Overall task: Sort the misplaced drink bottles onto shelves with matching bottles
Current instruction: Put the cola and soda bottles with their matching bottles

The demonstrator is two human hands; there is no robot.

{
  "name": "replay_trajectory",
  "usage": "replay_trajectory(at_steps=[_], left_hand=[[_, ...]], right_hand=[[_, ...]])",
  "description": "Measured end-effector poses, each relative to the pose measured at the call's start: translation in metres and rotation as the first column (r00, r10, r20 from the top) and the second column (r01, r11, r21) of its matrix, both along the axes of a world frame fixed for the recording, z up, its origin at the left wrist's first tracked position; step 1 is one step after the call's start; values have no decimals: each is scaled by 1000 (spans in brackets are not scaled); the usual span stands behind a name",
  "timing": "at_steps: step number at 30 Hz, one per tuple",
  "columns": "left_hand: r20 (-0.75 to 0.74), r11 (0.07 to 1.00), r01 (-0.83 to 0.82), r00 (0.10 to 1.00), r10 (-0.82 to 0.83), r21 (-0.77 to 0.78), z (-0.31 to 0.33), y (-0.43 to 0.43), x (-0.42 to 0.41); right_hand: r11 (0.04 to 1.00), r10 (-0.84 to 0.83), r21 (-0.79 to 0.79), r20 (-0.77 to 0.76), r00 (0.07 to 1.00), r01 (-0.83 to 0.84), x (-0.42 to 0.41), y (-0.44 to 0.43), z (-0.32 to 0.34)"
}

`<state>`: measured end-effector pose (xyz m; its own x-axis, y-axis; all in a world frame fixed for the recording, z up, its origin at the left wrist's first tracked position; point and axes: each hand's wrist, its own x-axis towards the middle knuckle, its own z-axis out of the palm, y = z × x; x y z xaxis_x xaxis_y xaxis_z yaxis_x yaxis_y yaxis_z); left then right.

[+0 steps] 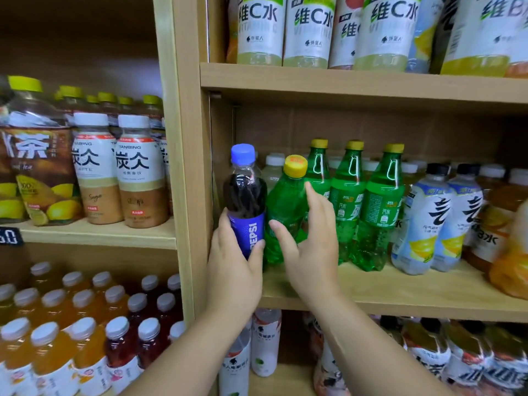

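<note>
A Pepsi bottle (245, 195) with a blue cap and dark cola stands at the left end of the middle shelf (400, 292), against the upright panel. My left hand (234, 267) is wrapped around its blue label. Right beside it stands a green soda bottle with a yellow cap (285, 207). My right hand (311, 247) is spread open against that bottle's front, thumb and fingers apart, not closed around it. Three more green bottles (348, 201) of the same kind stand in a row to its right.
Pale lemon drink bottles (428, 218) and orange bottles fill the shelf's right side. Vitamin water bottles (308, 30) stand on the shelf above. The left unit holds latte bottles (140, 172), lemon tea, and orange and red juice bottles (85, 338) below.
</note>
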<state>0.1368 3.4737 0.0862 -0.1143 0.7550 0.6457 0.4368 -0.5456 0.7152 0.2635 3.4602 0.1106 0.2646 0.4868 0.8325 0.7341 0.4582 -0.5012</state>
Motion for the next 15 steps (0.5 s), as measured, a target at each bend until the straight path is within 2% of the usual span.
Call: replay_trajectory(at_steps=[4,8,12,15], left_hand=[[-57,994,103,993,-101,45,-1,-12,-12],[-85,980,191,979,-186,56,-2,-13,-19],[-71,955,296,953,-295,7,-1,-2,-23],[-49,918,396,916,-397,-31,-1,7,-21]], right_hand=[[999,-40,-11,-66,997,39,-4,-17,7],[993,-106,-60,-26,994,105,0,-34,18],[978,-167,-126,13,986,167,9,-45,28],[970,-164,-183,-18,986,158,14,-51,35]])
